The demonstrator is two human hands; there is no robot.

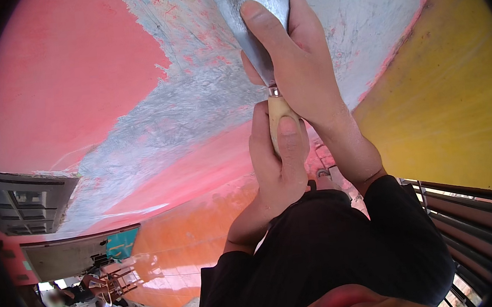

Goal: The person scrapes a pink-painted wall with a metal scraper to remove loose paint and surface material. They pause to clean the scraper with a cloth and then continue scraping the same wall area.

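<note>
A scraper with a broad metal blade (pixel 257 34) and a pale wooden handle (pixel 278 107) is held up in front of a wall. My left hand (pixel 279 155) is wrapped around the handle, its thumb lying along the wood. Higher up, my right hand (pixel 299 56) grips the blade near its neck, with the thumb flat on the metal and the fingers behind it. Behind the tool, pink paint (pixel 73 85) on the wall ends in a ragged edge beside a bare grey-white patch (pixel 188 97) with pink flecks.
A yellow wall section (pixel 439 106) stands at the right, above dark metal railings (pixel 472 226). An orange wall section (pixel 192 241) lies lower left. A grilled window (pixel 28 201) is at the far left. Other people (pixel 80 293) are near a wooden chair or stool (pixel 123 281) at lower left.
</note>
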